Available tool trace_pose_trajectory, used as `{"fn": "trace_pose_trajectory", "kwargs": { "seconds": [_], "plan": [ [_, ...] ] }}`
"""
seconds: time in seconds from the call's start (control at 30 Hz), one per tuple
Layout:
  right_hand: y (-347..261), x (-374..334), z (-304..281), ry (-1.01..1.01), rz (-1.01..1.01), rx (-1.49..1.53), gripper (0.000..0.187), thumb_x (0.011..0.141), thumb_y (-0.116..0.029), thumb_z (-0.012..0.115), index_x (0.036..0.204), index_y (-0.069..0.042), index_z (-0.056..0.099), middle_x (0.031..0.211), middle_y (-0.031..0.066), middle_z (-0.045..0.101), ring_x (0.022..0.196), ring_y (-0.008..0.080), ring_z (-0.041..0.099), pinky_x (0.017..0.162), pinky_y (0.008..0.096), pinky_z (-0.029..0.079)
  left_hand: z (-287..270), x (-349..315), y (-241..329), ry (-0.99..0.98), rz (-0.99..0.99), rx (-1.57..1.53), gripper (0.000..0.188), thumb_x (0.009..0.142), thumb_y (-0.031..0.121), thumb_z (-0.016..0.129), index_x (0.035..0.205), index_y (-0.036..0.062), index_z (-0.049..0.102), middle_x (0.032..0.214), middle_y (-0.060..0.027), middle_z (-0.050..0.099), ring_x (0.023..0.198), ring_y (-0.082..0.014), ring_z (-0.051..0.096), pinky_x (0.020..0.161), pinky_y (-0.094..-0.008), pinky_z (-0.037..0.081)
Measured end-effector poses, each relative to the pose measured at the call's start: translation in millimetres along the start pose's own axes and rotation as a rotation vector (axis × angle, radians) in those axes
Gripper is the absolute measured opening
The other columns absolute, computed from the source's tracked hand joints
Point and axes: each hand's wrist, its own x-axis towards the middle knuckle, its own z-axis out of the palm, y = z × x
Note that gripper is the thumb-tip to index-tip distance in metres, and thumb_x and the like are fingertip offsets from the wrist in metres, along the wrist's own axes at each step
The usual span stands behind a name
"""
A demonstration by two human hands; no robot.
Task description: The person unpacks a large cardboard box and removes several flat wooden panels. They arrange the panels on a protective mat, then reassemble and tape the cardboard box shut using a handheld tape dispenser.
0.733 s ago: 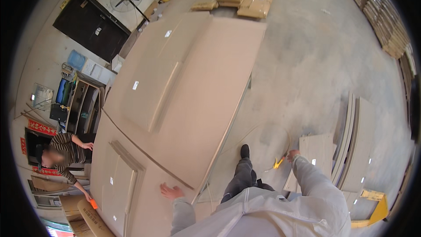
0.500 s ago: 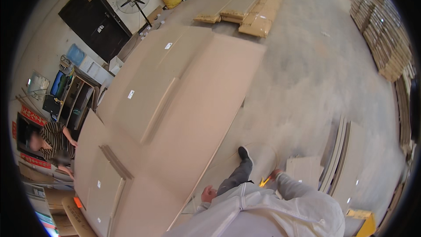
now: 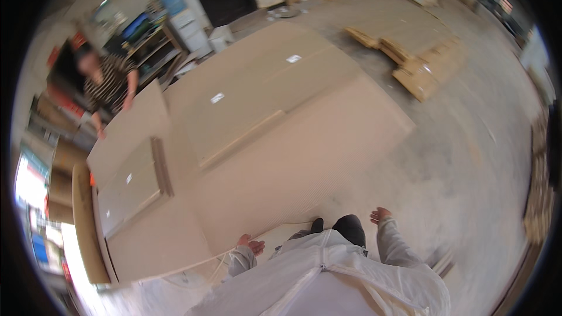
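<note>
Left hand (image 3: 252, 244) is being held open near the large flat pinkish-brown cardboard sheet (image 3: 263, 181), contact unclear; right hand (image 3: 380, 215) is being held open, off the sheet. Flat grey-brown panels (image 3: 252, 108) are being supported on it.

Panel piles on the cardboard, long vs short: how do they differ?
Size: the long pile covers more area than the short pile.
Place: the long pile sits farther right; the short pile is at the left end.
Shared: both are greyish brown, lie on the cardboard and show two white labels.
</note>
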Motion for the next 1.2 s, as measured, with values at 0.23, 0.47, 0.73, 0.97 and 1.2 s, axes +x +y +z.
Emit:
{"fn": "trace_pose_trajectory", "kwargs": {
  "seconds": [0.23, 0.47, 0.73, 0.97, 1.2],
  "plan": [
    [-182, 59, -5, -0.265, -0.066, 0.21, 0.065, 0.096, -0.049, 0.044, 0.149, -0.013, 0.033, 0.141, 0.0098, 0.05, 0.119, 0.0294, 0.053, 0.101, 0.0519, 0.041, 42, -24, -9, 0.221, 0.141, 0.04, 0.058, 0.092, 0.043, 0.046, 0.12, -0.0077, 0.048, 0.094, -0.0278, 0.068, 0.07, -0.0394, 0.067, 0.06, -0.0518, 0.051],
    [-379, 83, 41, -0.421, -0.155, 0.31, 0.069, 0.091, -0.058, 0.047, 0.145, -0.016, 0.041, 0.152, 0.0068, 0.038, 0.141, 0.029, 0.031, 0.116, 0.0529, 0.022, 89, 4, -14, 0.636, 0.488, 0.577, 0.033, 0.089, 0.032, 0.054, 0.108, 0.005, 0.061, 0.089, -0.0217, 0.069, 0.076, -0.0361, 0.067, 0.065, -0.0469, 0.052],
    [-430, 55, 36, -0.531, -0.572, 0.239, 0.043, 0.087, -0.017, 0.065, 0.127, -0.004, 0.056, 0.126, 0.0113, 0.06, 0.117, 0.0307, 0.057, 0.093, 0.0512, 0.051, 94, 32, -31, 1.052, 0.623, 0.87, 0.015, 0.088, 0.019, 0.058, 0.097, 0.011, 0.068, 0.098, -0.0188, 0.07, 0.092, -0.0356, 0.068, 0.077, -0.0433, 0.055],
    [-382, 36, 44, -0.562, -0.79, -0.021, 0.038, 0.086, -0.011, 0.068, 0.121, -0.003, 0.056, 0.117, 0.0124, 0.061, 0.104, 0.0291, 0.061, 0.082, 0.0458, 0.055, 100, 19, -24, 0.559, 0.77, -0.863, 0.018, 0.085, 0.023, 0.065, 0.099, 0.011, 0.067, 0.097, -0.014, 0.07, 0.088, -0.032, 0.068, 0.076, -0.0394, 0.055],
    [-373, -6, 94, -0.801, -0.236, -0.206, 0.035, 0.094, -0.039, 0.06, 0.109, -0.007, 0.059, 0.082, 0.0107, 0.067, 0.064, 0.0281, 0.063, 0.051, 0.039, 0.051, 178, -29, 2, 0.005, 0.624, -1.021, 0.038, 0.088, 0.032, 0.066, 0.112, 0.0043, 0.057, 0.098, -0.0128, 0.068, 0.082, -0.0302, 0.064, 0.063, -0.0462, 0.053]
  ]
}}
